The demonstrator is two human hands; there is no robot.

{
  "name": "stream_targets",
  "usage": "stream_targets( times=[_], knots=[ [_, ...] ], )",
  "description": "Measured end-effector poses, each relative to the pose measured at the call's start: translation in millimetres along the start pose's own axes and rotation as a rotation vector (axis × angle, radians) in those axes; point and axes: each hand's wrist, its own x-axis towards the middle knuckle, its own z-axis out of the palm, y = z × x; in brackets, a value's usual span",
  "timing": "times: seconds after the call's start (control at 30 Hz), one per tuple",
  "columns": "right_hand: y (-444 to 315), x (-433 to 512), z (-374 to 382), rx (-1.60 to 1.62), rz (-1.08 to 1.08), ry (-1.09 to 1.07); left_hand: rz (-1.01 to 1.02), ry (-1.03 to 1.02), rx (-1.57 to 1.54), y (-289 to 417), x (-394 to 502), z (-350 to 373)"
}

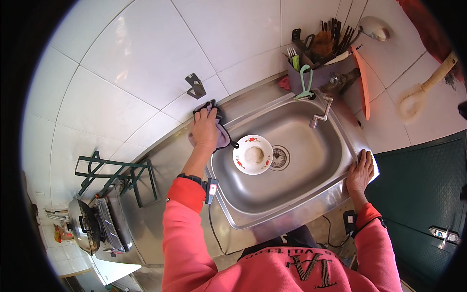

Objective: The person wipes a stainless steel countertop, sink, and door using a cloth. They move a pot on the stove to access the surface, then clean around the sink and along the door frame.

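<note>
My left hand (205, 126) presses on a bunched purple cloth with dark edging (223, 135), on the steel counter by the tiled wall, left of the sink. A dark loop at the cloth's corner reaches the rim of a white bowl with red flowers (252, 168). That bowl sits in the stainless steel sink (306, 164), beside the drain strainer (280, 157), and something brownish shows in its bottom. My right hand (360, 173) rests flat on the right edge of the sink counter, holding nothing.
A swivel faucet (321, 116) stands at the sink's far right corner. Behind it, a purple utensil holder (294, 77) contains chopsticks, a fork and a brush. An orange board (362, 87) leans there. At left are a green metal rack (109, 174) and a lidded wok (82, 226).
</note>
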Motion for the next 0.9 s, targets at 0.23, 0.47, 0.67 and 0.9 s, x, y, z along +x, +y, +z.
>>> stream_targets(
  times=[0.23, 0.47, 0.67, 0.9],
  knots=[
    [-2, -1, -3, 0.018, -0.004, 0.013, -0.062, 0.044, -0.056, 43, 27, 9],
    [-4, 0, -6, 0.029, 0.008, -0.004, -0.054, 0.001, -0.164, 98, 65, 20],
    [-5, 0, -10, 0.05, 0.014, -0.036, -0.017, -0.109, -0.189, 148, 96, 17],
    [-8, 0, -15, 0.061, 0.028, -0.067, 0.012, -0.059, -0.218, 190, 120, 31]
  ],
)
